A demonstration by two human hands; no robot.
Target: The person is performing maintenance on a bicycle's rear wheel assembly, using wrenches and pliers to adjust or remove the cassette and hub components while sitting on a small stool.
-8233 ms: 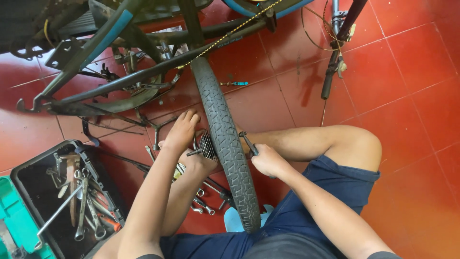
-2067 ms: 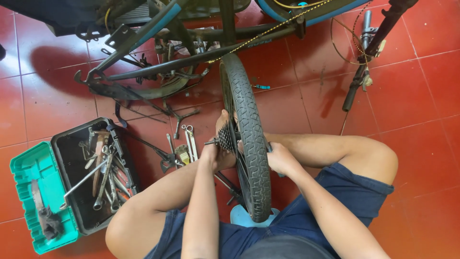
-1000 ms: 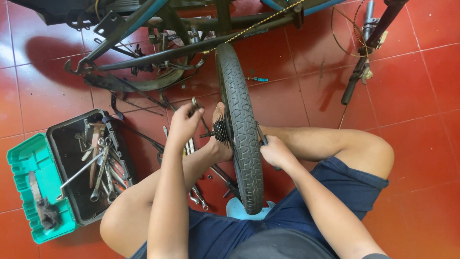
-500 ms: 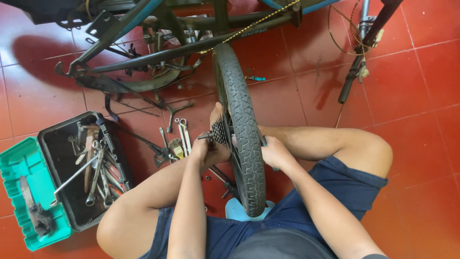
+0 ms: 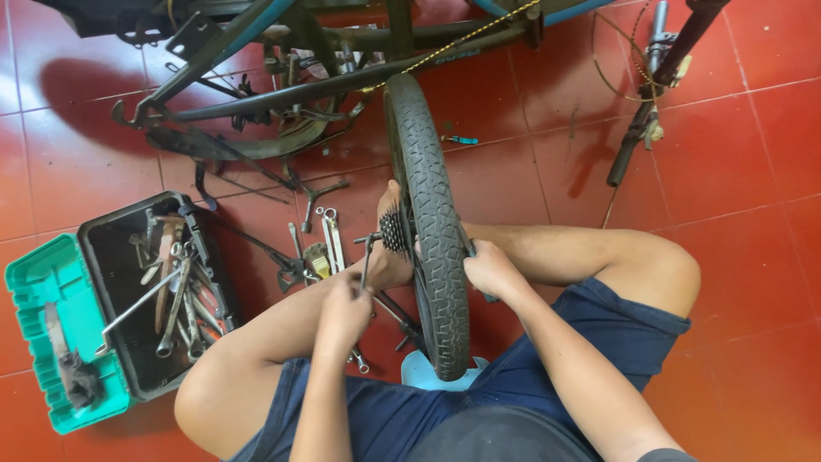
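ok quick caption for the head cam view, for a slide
Seated on red tiles, left hand works a tool at the sprocket cluster while right hand steadies the upright bicycle wheel.

No packages, signs or screens are in sight; the only lettering is a faint, small pale marking on the dark bike frame [image 5: 342,79] tube.

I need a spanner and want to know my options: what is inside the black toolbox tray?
The black toolbox tray holds a loose heap of metal spanners and wrenches, some long-handled. What lies beneath the heap is covered, and the person's knee hides the tray's near corner.
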